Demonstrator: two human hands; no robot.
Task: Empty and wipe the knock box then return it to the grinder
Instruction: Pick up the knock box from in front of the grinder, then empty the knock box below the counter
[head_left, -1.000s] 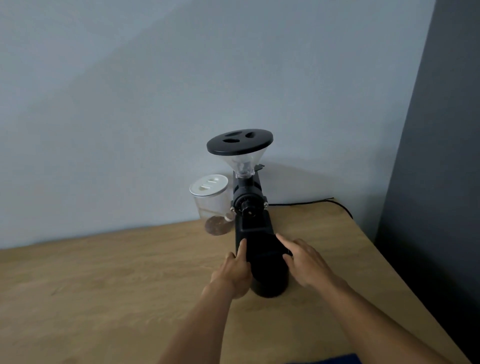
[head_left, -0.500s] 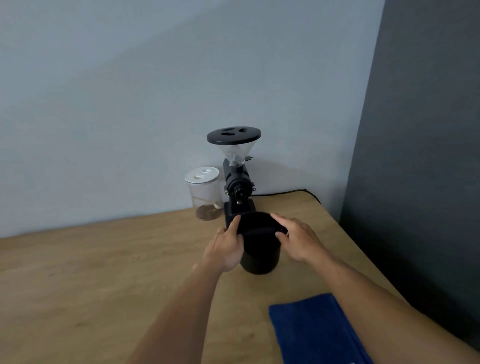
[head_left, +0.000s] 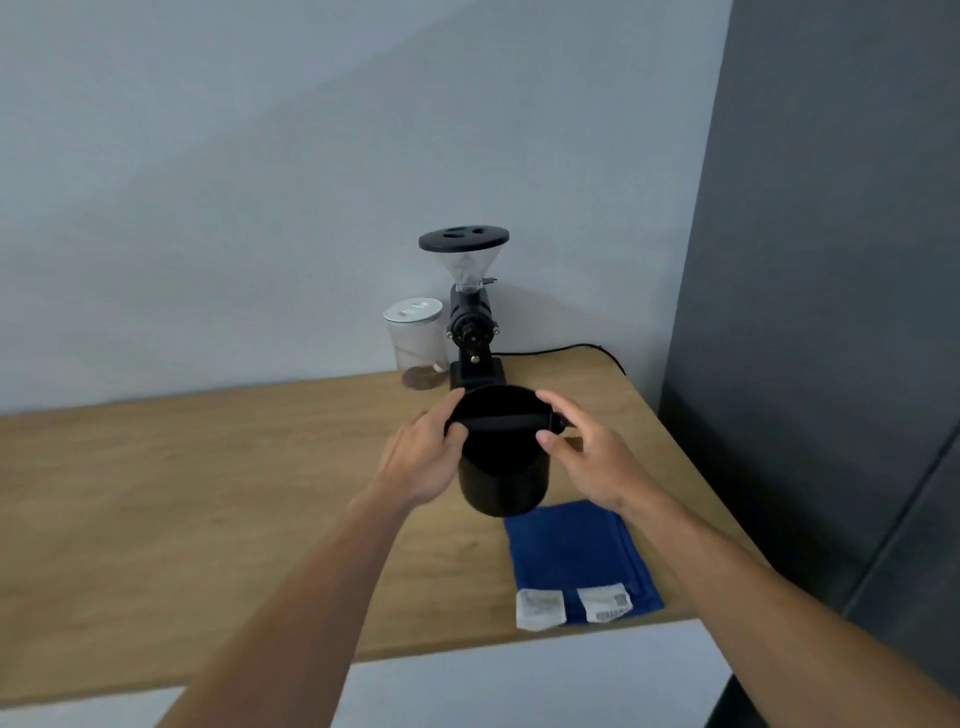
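Observation:
A black round knock box (head_left: 503, 470) with a bar across its mouth is held just in front of the black grinder (head_left: 470, 322), above the wooden table (head_left: 208, 493). My left hand (head_left: 423, 457) grips its left rim, thumb on the bar end. My right hand (head_left: 589, 457) holds the right rim, fingers curled over the edge. The box's inside looks dark; its contents cannot be made out. A blue cloth (head_left: 576, 558) with white labels lies on the table below the box.
A clear jar (head_left: 415, 343) with a white lid and some coffee in its bottom stands left of the grinder. A black cable (head_left: 582, 348) runs behind to the right. A dark grey wall (head_left: 831, 312) borders the table's right side. The table's front edge is close below.
The knock box has come away from the grinder towards me, held by both hands. The view has pulled back and down, bringing the blue cloth and table edge into sight.

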